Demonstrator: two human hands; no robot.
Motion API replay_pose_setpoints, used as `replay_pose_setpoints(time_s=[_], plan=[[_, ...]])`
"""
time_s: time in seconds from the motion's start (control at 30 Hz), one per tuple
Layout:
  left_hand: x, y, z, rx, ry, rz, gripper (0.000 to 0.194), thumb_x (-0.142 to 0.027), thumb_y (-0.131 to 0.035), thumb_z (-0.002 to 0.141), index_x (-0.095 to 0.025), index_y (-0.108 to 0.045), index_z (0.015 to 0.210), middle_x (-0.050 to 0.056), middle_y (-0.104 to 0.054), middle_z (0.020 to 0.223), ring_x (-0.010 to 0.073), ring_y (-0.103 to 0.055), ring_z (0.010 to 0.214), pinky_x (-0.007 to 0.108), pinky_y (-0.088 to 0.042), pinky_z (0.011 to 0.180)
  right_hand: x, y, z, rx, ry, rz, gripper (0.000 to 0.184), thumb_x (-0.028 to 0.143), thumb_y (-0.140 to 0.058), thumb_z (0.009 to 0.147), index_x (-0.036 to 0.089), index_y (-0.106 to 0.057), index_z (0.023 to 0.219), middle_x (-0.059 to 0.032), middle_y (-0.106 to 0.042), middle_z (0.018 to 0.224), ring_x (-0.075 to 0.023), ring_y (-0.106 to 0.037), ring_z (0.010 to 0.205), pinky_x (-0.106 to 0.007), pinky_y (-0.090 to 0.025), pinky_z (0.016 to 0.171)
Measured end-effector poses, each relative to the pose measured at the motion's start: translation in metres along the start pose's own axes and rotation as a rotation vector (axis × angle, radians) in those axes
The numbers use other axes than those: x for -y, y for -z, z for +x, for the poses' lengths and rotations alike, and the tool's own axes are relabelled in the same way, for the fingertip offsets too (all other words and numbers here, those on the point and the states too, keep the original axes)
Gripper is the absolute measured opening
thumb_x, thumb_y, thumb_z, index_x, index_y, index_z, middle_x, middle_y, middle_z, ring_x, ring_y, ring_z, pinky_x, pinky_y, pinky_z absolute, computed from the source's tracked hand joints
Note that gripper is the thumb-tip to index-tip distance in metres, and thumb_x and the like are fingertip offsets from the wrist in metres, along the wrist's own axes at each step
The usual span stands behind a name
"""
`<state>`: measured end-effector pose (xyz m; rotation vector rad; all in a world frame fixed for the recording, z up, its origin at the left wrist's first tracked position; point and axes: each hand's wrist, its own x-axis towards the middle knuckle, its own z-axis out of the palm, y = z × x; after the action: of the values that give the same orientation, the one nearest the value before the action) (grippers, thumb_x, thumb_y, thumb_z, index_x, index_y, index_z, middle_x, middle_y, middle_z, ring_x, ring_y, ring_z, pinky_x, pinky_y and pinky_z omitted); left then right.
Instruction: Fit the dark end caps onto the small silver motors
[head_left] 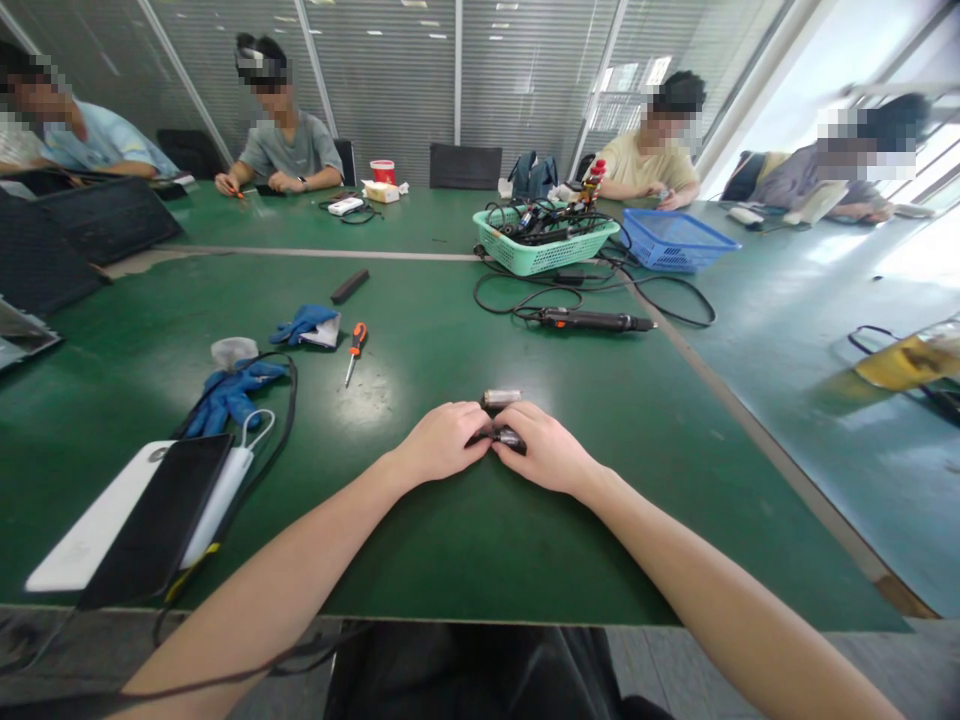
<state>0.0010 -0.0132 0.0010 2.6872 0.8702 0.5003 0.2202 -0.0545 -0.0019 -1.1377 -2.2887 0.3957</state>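
My left hand and my right hand meet over the green table, fingers closed around a small dark, shiny cylindrical part. Fingers cover much of it, so its exact kind is unclear. Just beyond my fingertips lies a metallic cylinder, partly hidden by my hands. To the left of them, an orange-handled screwdriver rests on the tabletop. Farther off to the right is a black corded electric screwdriver.
Blue gloves, a white power bank and a dark flat device lie at left. A green basket of cables and a blue basket stand toward the back. Several people sit around the table.
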Motion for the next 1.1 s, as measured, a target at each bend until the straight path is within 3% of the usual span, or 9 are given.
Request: replay_pose_setpoints(time_s=[1.1], plan=[[0.0014, -0.0015, -0.0005, -0.009, 0.004, 0.002, 0.007, -0.024, -0.058, 0.094, -0.019, -0.061, 0.091, 0.003, -0.062, 0.090, 0.0187, -0.060, 0.085, 0.031, -0.047, 0.075, -0.0017, -0.0025, -0.0024, -0.043, -0.010, -0.027, 0.014, 0.018, -0.061, 0.089, 0.022, -0.060, 0.102, -0.0084, -0.067, 0.104, -0.0257, -0.063, 0.101, -0.041, -0.053, 0.092]])
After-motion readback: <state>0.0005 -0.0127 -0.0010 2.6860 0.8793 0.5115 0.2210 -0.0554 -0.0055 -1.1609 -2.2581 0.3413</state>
